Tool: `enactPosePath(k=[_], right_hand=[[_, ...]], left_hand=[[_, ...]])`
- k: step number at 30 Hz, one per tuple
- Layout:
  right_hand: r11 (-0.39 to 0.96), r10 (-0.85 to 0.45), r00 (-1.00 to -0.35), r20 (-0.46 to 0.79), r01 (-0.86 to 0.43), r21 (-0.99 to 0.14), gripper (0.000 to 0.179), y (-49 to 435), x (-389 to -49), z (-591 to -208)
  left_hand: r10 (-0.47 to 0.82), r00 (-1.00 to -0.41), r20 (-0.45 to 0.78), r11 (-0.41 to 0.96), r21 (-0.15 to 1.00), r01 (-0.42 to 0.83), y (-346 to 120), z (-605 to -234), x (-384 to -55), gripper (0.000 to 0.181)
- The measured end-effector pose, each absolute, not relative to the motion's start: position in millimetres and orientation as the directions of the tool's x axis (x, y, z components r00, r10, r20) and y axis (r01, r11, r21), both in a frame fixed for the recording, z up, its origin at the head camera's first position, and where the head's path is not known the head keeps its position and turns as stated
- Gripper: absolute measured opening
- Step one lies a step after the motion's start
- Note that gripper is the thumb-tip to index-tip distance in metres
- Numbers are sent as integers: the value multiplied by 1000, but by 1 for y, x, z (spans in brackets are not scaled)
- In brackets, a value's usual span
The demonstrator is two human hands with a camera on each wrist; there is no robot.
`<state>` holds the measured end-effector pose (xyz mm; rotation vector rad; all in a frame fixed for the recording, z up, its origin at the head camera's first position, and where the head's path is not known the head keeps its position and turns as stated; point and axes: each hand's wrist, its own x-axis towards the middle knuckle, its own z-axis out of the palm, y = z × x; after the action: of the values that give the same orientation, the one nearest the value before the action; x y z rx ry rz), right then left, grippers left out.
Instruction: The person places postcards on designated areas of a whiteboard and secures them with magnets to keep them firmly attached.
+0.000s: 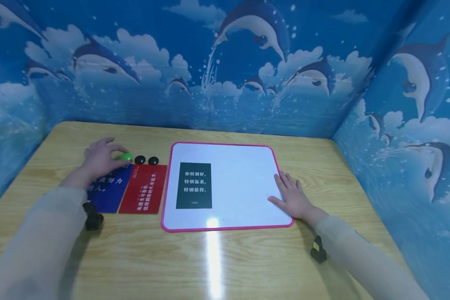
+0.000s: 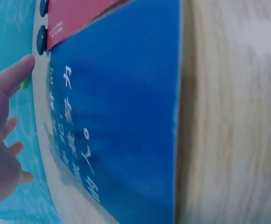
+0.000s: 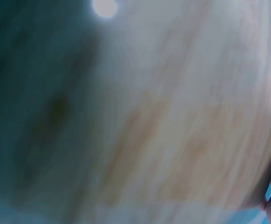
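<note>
My left hand (image 1: 102, 158) pinches a green, round, button-like magnet (image 1: 126, 157) between thumb and forefinger, just beyond the top edge of a blue card (image 1: 110, 193). In the left wrist view only a sliver of that green magnet (image 2: 26, 83) shows beside a finger. Two black round magnets (image 1: 140, 159) sit in a row to its right, above a red card (image 1: 144, 189). A whiteboard (image 1: 243, 183) with a pink rim lies flat, bearing a dark green card (image 1: 194, 185) on its left part. Fingers spread, my right hand (image 1: 294, 200) rests on the board's right edge.
The wooden table (image 1: 165, 262) runs back to a blue wall covering (image 1: 153, 96) printed with dolphins, which also stands along the right side. A bright light reflection crosses the front of the table. The right wrist view is mostly blurred tabletop.
</note>
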<state>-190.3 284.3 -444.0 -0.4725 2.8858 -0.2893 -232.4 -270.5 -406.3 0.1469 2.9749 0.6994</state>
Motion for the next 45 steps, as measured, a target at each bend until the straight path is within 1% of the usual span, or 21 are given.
enactPosePath(k=[6,13,21,31,39,45], right_hand=[[928,-338,-928,-159,-299,-222,86,286,-190,-445],[932,-329,-927,-179,-289,-217,87,286,-191,-445],[934,-328,-930,-166,-292,-209,87,286,-192,-446],[934,-329,-927,-180,-291,-208,87,286,-190,-445],[936,-324,-930,-173,-287,-204,87,288,-190,-448],[934,-328,-931,-162,-293,-204,87,286,-191,-446]], left_hand=[[117,-990,-74,892,446,72,-258,-399,-236,47],[159,-984,-84,885,453,104,-237,-391,-242,49],[164,-982,-90,855,510,96,-201,-383,-249,45],[208,-974,-85,869,473,144,-155,-381,-259,48],[266,-960,-85,866,458,200,-116,-387,-264,40],[311,-945,-100,870,430,241,-99,-390,-265,37]])
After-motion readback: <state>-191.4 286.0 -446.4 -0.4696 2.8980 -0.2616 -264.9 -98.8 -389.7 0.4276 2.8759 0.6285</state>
